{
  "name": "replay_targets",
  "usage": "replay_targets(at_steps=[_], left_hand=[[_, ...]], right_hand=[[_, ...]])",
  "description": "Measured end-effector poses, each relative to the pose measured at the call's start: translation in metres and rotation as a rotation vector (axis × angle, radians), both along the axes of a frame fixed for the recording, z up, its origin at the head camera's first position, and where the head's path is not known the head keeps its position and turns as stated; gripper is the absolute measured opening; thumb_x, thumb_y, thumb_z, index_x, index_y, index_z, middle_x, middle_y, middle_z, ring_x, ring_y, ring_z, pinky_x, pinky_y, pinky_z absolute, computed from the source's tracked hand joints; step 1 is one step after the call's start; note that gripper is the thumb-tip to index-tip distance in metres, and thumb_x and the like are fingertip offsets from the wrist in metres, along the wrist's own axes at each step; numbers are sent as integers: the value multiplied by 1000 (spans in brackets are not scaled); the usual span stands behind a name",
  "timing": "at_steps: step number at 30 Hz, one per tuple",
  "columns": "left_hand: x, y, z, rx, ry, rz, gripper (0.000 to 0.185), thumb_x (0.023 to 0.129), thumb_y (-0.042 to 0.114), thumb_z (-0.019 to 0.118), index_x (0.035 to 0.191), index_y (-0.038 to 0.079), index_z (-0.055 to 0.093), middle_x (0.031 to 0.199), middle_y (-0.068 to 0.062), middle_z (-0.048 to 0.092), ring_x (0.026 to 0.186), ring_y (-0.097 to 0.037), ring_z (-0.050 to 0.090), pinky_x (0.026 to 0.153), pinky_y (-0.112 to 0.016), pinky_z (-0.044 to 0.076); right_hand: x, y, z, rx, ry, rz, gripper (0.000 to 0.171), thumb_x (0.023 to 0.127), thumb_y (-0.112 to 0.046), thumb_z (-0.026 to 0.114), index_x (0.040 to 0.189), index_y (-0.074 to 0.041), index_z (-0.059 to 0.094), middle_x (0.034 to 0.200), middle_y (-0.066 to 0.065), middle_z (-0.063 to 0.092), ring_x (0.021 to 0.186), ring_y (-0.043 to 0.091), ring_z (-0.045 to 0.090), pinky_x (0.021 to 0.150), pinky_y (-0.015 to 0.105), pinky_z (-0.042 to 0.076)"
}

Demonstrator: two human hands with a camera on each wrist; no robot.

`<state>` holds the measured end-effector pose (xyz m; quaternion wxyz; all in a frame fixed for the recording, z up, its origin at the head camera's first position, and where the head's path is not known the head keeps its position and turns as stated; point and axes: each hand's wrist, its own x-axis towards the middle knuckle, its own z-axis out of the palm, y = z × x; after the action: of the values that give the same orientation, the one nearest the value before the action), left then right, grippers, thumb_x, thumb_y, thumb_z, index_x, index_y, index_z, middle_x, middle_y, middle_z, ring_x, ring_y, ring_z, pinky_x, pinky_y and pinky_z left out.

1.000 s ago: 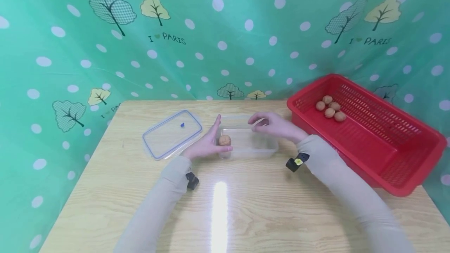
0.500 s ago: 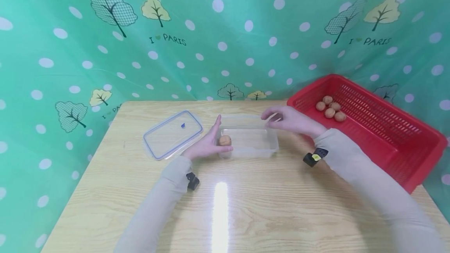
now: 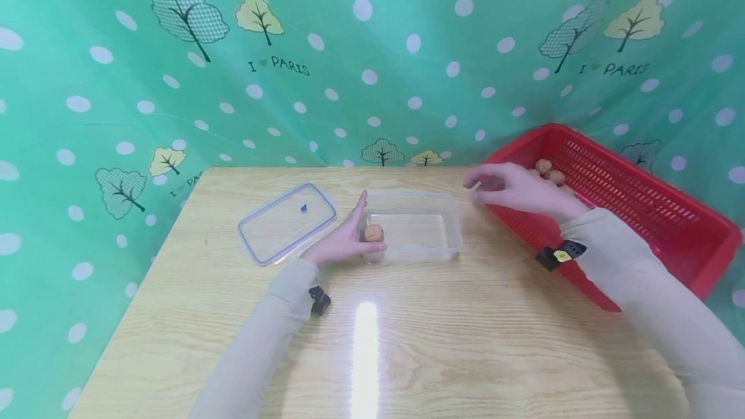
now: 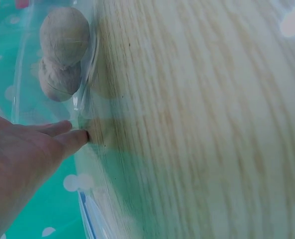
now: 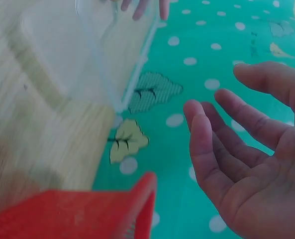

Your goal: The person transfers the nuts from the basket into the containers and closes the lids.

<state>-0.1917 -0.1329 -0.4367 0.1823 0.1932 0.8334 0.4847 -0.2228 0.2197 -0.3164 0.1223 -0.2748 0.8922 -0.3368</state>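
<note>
Pale beige long sleeves (image 3: 658,290), a small black wrist camera (image 3: 560,256) with a yellow dot.

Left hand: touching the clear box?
Touching. In the head view the left hand lies flat against the clear box's left wall; the left wrist view shows fingertips on its wall.

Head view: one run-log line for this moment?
left hand: flat against clear plastic container, one walnut inside | right hand: open, empty, over red plastic basket rim
</note>
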Motion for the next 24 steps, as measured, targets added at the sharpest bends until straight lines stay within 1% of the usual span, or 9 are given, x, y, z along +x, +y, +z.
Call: replay_targets(at_steps=[4, 8, 9, 15, 19, 20, 21, 24], left_hand=[[1, 0, 1, 8, 0, -1, 120, 82, 39, 76, 150, 28, -22, 160, -6, -12, 145, -26, -6, 115, -48, 5], [1, 0, 1, -1, 8, 2, 120, 82, 40, 76, 151, 27, -22, 160, -5, -12, 145, -25, -5, 115, -46, 5], [1, 0, 1, -2, 8, 2, 120, 82, 40, 76, 151, 27, -22, 159, -5, -12, 145, -25, -5, 115, -46, 5], [2, 0, 1, -1, 7, 3, 119, 83, 40, 75, 151, 27, -22, 160, -6, -12, 145, -25, -5, 115, -46, 5], [2, 0, 1, -7, 2, 10, 120, 83, 40, 75, 151, 25, -22, 160, -5, -12, 145, -24, -6, 115, -45, 5], [2, 0, 1, -10, -2, 13, 120, 83, 40, 75, 151, 26, -22, 160, -4, -12, 145, -23, -6, 115, -44, 5], [2, 0, 1, -13, -3, 12, 120, 83, 40, 75, 151, 27, -22, 160, -4, -12, 145, -23, -6, 115, -43, 5], [1, 0, 1, -18, -4, 10, 119, 83, 39, 75, 150, 30, -23, 160, -3, -12, 144, -22, -6, 115, -43, 5]], right_hand=[[1, 11, 5, 38, 5, -68, 39, 88, -19, 72, 124, -8, 62, 117, 6, 64, 109, 25, 58, 91, 46, 50], [-1, 21, 8, 61, -25, -130, 46, 86, -24, 75, 128, -11, 61, 121, 6, 63, 110, 25, 56, 89, 46, 51], [-1, 24, 9, 62, -33, -141, 48, 85, -23, 76, 129, -11, 60, 122, 7, 62, 111, 25, 56, 88, 46, 51], [-9, 39, 11, 58, -50, -163, 47, 85, -16, 75, 129, -8, 59, 122, 13, 61, 107, 30, 57, 78, 41, 56], [-14, 52, 8, 72, -88, -211, 47, 87, -24, 74, 129, -10, 59, 120, 12, 61, 99, 30, 59, 70, 38, 56], [-15, 55, 6, 81, -94, -226, 47, 87, -27, 73, 129, -10, 59, 117, 12, 62, 94, 29, 59, 68, 37, 56], [-16, 59, 5, 89, -103, -246, 48, 87, -29, 73, 128, -11, 58, 112, 12, 63, 88, 29, 60, 64, 36, 55], [-18, 68, 2, 92, -117, -275, 47, 89, -30, 71, 129, -10, 57, 89, 14, 63, 70, 28, 58, 52, 32, 50]])
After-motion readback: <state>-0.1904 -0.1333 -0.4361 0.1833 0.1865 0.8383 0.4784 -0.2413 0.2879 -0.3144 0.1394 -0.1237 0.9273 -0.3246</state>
